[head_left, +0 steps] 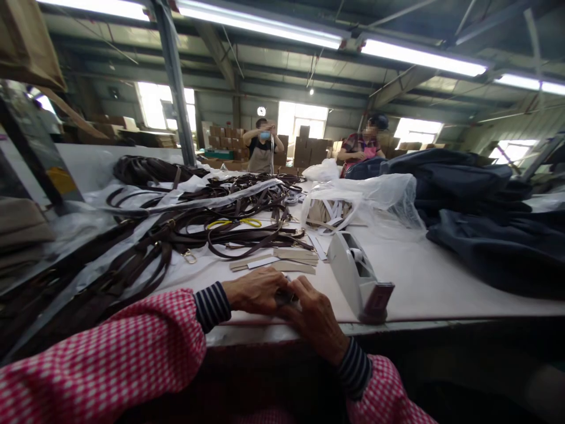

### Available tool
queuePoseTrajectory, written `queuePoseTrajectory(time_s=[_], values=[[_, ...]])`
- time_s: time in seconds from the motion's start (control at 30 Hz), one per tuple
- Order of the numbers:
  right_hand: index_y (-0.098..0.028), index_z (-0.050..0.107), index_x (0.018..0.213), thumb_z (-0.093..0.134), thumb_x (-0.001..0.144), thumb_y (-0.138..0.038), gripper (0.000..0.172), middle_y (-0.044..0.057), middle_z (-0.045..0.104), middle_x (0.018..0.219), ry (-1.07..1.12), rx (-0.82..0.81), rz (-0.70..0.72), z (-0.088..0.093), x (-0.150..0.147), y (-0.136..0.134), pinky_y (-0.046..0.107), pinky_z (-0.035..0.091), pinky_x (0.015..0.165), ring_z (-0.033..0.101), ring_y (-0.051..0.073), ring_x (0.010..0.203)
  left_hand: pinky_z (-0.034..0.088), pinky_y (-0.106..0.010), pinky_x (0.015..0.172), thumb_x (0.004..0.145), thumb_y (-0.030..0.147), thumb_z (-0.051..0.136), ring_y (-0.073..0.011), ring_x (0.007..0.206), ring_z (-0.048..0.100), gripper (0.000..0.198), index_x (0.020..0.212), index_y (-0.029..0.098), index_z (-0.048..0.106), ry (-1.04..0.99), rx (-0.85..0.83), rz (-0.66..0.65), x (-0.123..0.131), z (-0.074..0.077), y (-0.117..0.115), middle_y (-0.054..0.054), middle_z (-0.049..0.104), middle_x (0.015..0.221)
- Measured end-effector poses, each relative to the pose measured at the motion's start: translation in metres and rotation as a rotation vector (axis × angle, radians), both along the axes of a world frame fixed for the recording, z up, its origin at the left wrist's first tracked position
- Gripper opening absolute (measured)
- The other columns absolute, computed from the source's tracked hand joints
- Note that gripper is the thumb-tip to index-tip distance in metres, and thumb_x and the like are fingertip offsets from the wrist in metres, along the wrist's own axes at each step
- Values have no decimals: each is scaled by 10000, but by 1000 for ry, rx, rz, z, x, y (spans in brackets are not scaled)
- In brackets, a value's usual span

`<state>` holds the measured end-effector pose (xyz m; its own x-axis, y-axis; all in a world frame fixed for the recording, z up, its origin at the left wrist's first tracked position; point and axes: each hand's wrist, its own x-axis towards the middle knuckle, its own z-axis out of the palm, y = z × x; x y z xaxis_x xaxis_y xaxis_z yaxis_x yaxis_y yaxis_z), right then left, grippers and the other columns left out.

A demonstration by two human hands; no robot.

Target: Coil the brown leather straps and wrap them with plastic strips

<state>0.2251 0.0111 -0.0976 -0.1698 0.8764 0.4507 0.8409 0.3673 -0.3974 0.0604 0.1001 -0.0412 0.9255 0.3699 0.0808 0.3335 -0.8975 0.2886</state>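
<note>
My left hand (pixel 256 290) and my right hand (pixel 311 315) meet at the near edge of the white table (pixel 419 277). Both have fingers curled and pressed together round a small dark piece (pixel 286 297) that I cannot make out. Just beyond the hands lies a small stack of beige strips (pixel 286 261). A grey tape dispenser (pixel 357 277) stands right of my right hand. My sleeves are pink checked with striped cuffs.
A big tangle of dark brown straps (pixel 176 229) covers the table's left, with yellow scissors (pixel 241 222) among them. A clear plastic bag (pixel 366 197) with strips sits mid-table. Dark navy fabric (pixel 485 218) is piled at right. Two people stand far behind.
</note>
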Motion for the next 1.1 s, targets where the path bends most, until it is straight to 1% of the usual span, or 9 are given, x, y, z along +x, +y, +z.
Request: queuePoseTrajectory(time_s=[0.23,0.33,0.43,0.5,0.57,0.7,0.83,0.93,1.1], values=[[-215,652,1149,772,902,-164,279,22,643,1024,6,-10,47,4,0,-2,269,467,738,659,197,890,447,-333,675,772,222,648,-250,755,619,134,876,176,577,-27,70,75,-9,-9,-8,-74,664,852],[-238,661,1199,766,922,-207,298,17,642,1027,11,-19,73,7,0,-3,260,467,764,661,190,925,487,-320,768,838,165,597,-228,866,620,157,992,180,568,-60,86,21,-21,-8,-10,-74,652,998],[-231,690,1096,762,927,-220,183,11,636,1022,2,-34,90,8,0,-1,252,463,770,658,177,923,478,-303,864,901,15,458,-203,993,599,279,1073,192,588,-94,145,-48,-35,-1,-8,-85,605,1180],[-212,691,996,767,919,-210,109,7,623,996,-21,-43,77,7,0,1,251,457,753,651,167,883,457,-315,829,917,-33,419,-208,955,584,309,996,185,624,-88,201,-65,-41,5,-4,-87,609,1132],[-200,679,938,771,912,-202,95,4,610,972,-37,-42,57,7,1,2,252,450,732,642,160,846,422,-318,747,942,-15,467,-207,853,565,272,848,182,630,-57,241,-91,-43,12,2,-64,625,957],[-195,676,955,766,912,-191,100,14,604,987,-49,-70,60,7,1,2,259,456,733,646,169,852,385,-321,690,982,50,554,-194,795,561,299,718,180,601,-15,289,-191,-34,15,14,-40,634,795],[-213,664,1134,752,924,-203,228,30,589,1045,-77,-98,48,10,-1,1,283,481,765,651,196,899,382,-342,686,1010,104,563,-208,807,565,295,731,172,632,2,337,-197,-22,1,24,-61,662,801],[-199,668,1036,720,948,-213,104,39,574,1041,-120,-118,50,12,-3,2,287,491,778,636,195,902,382,-346,684,1006,87,553,-214,836,568,259,785,169,659,11,367,-159,-22,-9,24,-68,674,851],[-193,645,992,716,952,-219,85,50,592,1068,-121,-114,115,13,-3,5,287,499,808,620,193,937,411,-359,790,922,26,583,-248,966,555,175,951,176,670,16,410,-118,-36,-4,4,-87,673,1011]])
